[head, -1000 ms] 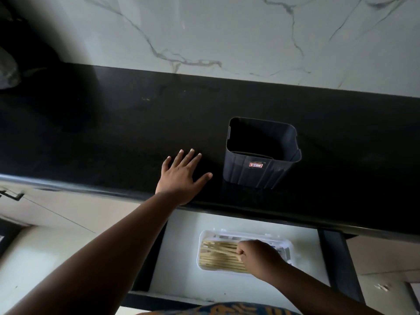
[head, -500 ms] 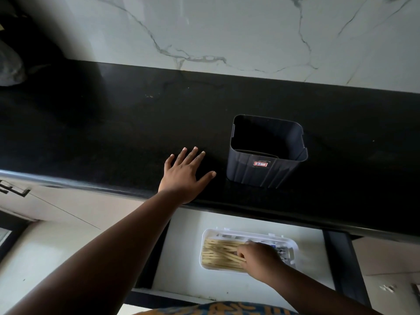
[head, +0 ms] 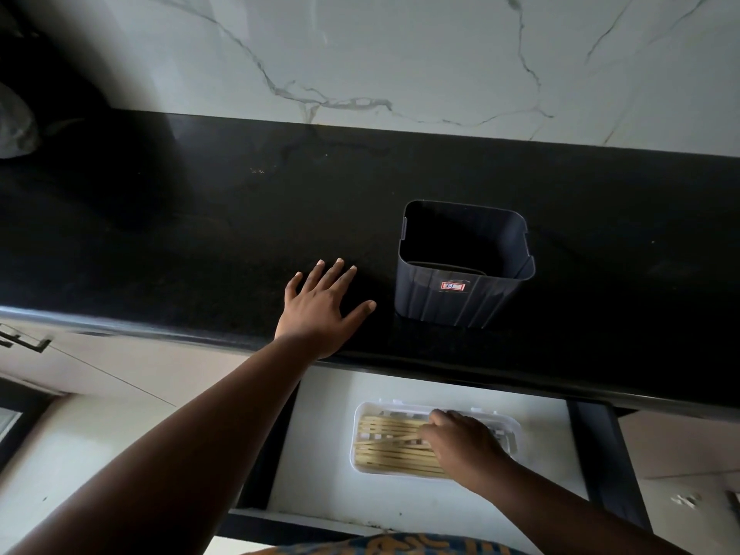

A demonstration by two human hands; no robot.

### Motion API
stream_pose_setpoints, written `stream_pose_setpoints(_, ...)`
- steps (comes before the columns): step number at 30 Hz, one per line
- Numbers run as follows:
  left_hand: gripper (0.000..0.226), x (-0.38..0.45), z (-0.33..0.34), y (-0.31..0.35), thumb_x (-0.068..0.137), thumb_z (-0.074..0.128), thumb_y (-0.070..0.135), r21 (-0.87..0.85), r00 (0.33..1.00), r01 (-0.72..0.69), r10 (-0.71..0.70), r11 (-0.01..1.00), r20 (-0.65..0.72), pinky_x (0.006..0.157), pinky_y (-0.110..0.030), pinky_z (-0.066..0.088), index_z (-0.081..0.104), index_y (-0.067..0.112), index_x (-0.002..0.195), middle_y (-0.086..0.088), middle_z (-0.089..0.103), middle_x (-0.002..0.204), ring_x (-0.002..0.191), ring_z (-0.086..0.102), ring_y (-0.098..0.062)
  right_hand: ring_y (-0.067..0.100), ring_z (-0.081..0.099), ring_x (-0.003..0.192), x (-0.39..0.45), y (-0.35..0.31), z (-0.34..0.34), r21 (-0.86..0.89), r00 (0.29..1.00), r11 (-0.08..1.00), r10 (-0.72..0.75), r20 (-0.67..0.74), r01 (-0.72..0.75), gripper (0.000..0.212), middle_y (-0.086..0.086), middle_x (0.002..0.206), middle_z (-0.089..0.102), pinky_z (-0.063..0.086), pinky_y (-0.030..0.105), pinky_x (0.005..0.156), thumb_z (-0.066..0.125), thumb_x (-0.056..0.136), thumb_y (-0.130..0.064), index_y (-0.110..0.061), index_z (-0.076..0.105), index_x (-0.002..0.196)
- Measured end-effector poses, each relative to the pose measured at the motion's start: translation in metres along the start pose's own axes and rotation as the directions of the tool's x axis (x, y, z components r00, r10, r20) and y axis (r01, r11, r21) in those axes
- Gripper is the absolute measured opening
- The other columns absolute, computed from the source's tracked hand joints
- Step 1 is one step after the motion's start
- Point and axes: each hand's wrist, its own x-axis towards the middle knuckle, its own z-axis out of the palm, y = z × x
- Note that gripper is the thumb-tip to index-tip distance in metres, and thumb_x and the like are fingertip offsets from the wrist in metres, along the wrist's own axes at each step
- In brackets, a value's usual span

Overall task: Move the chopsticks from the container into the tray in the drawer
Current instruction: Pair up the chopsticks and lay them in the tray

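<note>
Chopsticks (head: 390, 446) (in tray (head: 510, 428)) under right hand's (head: 460, 446) grip

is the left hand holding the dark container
No, the left hand lies flat with fingers spread on the black counter, apart from the container.

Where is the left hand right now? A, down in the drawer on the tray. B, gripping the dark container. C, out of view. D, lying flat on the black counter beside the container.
D: the left hand lies flat with spread fingers on the black counter, apart from the dark container.
</note>
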Motion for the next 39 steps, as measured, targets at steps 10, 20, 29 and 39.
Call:
stream_pose_setpoints(10,0.081,0.0,0.0,0.0,0.083,0.018,0.08,-0.004,1.0,-0.002,0.002,1.0,-0.003,0.119,-0.044,0.002,0.024,0.034,0.151,0.007,0.017,0.161,0.149,0.004,-0.014,0.027,0.04,0.137,-0.007,0.011,0.009,0.157,0.971,0.983,0.054,0.234,-0.092,0.055,0.003,0.154,0.036,0.038,0.04,0.108,0.04,0.098,-0.042,-0.031,0.023,0.149)
stream_pose_setpoints(20,0.082,0.0,0.001,-0.001,0.083,0.017,0.08,-0.001,1.0,-0.004,0.004,1.0,0.002,0.119,-0.044,0.002,0.023,0.035,0.15,0.008,0.016,0.162,0.149,0.003,-0.014,0.02,0.062,0.1,-0.008,0.008,0.003,0.029,0.998,0.998,-0.057,0.032,0.056,0.025,-0.002,0.105,0.065,0.052,0.033,0.081,0.04,0.094,-0.02,-0.02,0.063,0.102)
stream_pose_setpoints(29,0.081,-0.001,-0.001,0.001,0.083,0.018,0.08,-0.005,1.0,-0.004,0.004,1.0,0.006,0.119,-0.044,0.002,0.023,0.035,0.151,0.007,0.015,0.162,0.149,0.003,-0.014,0.013,0.058,0.084,-0.016,-0.005,0.003,0.318,0.992,0.944,0.049,0.117,-0.084,0.026,-0.005,0.093,0.067,0.044,0.024,0.072,0.048,0.091,-0.039,-0.02,0.066,0.089)
stream_pose_setpoints(39,0.081,-0.002,-0.003,0.002,0.083,0.018,0.079,-0.013,1.0,-0.007,0.007,1.0,0.004,0.119,-0.043,0.002,0.024,0.034,0.151,0.007,0.016,0.162,0.149,0.004,-0.015,0.022,0.053,0.112,-0.013,-0.01,-0.001,0.24,0.982,0.955,0.156,0.105,-0.177,0.034,-0.001,0.122,0.053,0.046,0.033,0.086,0.047,0.091,-0.032,-0.025,0.053,0.124)
